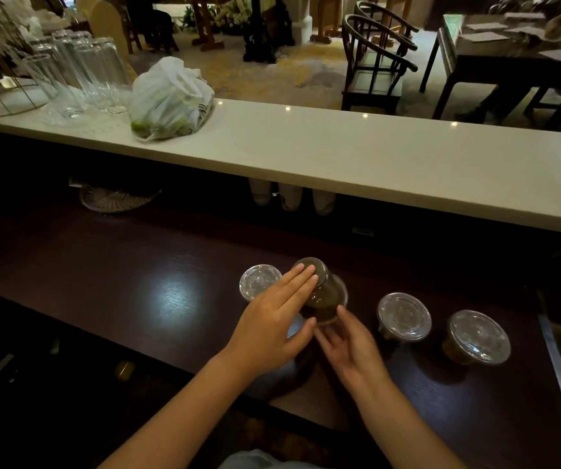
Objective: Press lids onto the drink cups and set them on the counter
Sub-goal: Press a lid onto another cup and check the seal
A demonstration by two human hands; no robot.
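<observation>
Head view: on the dark worktop a tilted cup of brown drink sits at centre. The left hand lies flat and open against its side; the right hand, fingers spread, touches its base. A lid lies just beside at 9 o'clock; two lidded cups stand at 3 o'clock. The white counter at 12 o'clock is bare right of a plastic bag.

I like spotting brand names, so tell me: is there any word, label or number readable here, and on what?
None can be read.
Plastic bag on the white counter: dark print on its right side, too blurred to read.
Lids on the cups: embossed marks perhaps, too small to tell.
Papers on the far table: no legible text.
</observation>
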